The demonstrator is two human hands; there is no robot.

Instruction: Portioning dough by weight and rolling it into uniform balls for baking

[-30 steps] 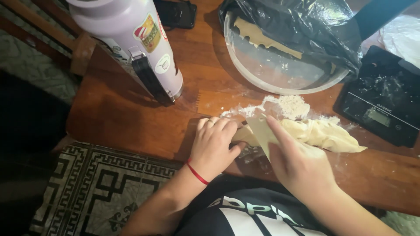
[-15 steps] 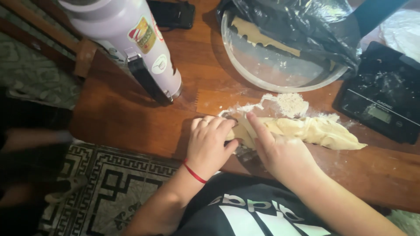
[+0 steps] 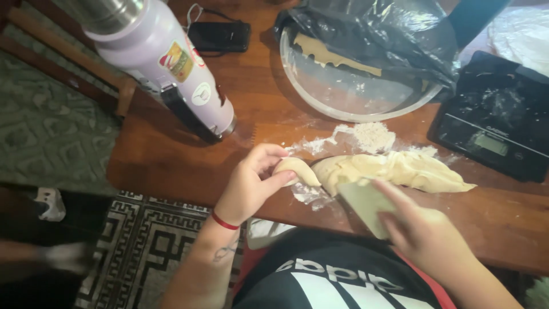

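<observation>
- At the near edge of the wooden table (image 3: 171, 154), the left hand (image 3: 251, 186) is curling around a small cut piece of dough (image 3: 297, 170), thumb and fingertips closing on it so that the piece is being gripped and pulled clear.
- At 3 o'clock from that piece, the long dough roll (image 3: 400, 170) is lying flat on the table, just beside the cut piece and apparently no longer joined to it.
- At 5 o'clock from the cut piece, the right hand (image 3: 426, 234) is gripping a pale flat scraper (image 3: 366, 206), fingers wrapped over its upper edge; the blade is resting at the near end of the roll.
- Progress, as a judgement: one portion is looking separated, while most of the roll is remaining uncut, so the portioning appears to be at an early stage.
- At 12 o'clock from the roll, a small heap of flour (image 3: 372, 136) is sitting on the table, and beyond it a clear bowl (image 3: 320, 94) is being partly covered by a black plastic bag (image 3: 389, 34).
- At 2 o'clock, a black kitchen scale (image 3: 497, 120) dusted with flour is standing well apart from both hands.
- At 10 o'clock, a lilac bottle (image 3: 171, 63) is standing near the table's far-left corner.
</observation>
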